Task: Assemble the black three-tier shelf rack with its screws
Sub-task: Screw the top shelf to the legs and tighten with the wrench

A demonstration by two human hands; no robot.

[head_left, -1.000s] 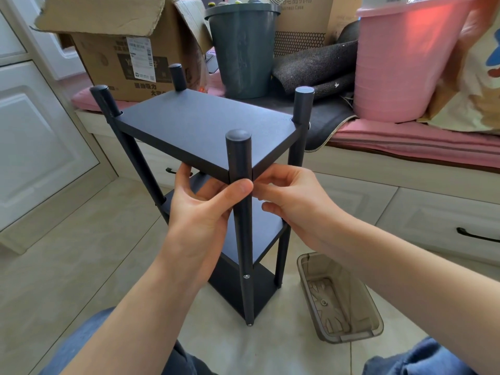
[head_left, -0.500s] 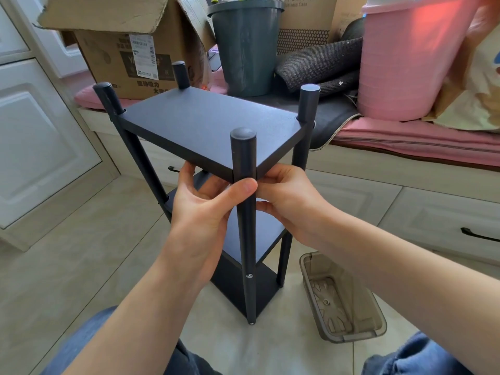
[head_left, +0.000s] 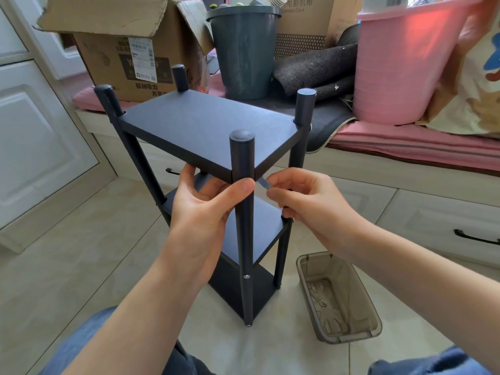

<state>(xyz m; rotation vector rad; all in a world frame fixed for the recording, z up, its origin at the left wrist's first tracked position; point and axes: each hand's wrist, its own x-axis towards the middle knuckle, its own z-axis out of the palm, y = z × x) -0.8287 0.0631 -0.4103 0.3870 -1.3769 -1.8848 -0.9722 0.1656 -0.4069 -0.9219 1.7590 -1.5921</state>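
Observation:
The black three-tier shelf rack (head_left: 205, 128) stands upright on the tiled floor, with four round posts and three boards. My left hand (head_left: 205, 204) grips the near front post (head_left: 242, 169) just under the top board, thumb across the post. My right hand (head_left: 305, 204) pinches a small grey metal tool (head_left: 263, 183) whose tip points at the post at the top board's corner. A silver screw head (head_left: 246, 276) shows lower on the same post, at the bottom board.
A translucent brown plastic tray (head_left: 338, 296) lies on the floor right of the rack, with a small washer inside. Behind are a cardboard box (head_left: 130, 50), a grey bin (head_left: 243, 50), a pink bucket (head_left: 405, 66) on a cushioned bench, and white cabinets at left.
My right hand has drawn back from the post a little to the right, and the small grey tool now shows between its fingers. My left hand keeps its grip on the post.

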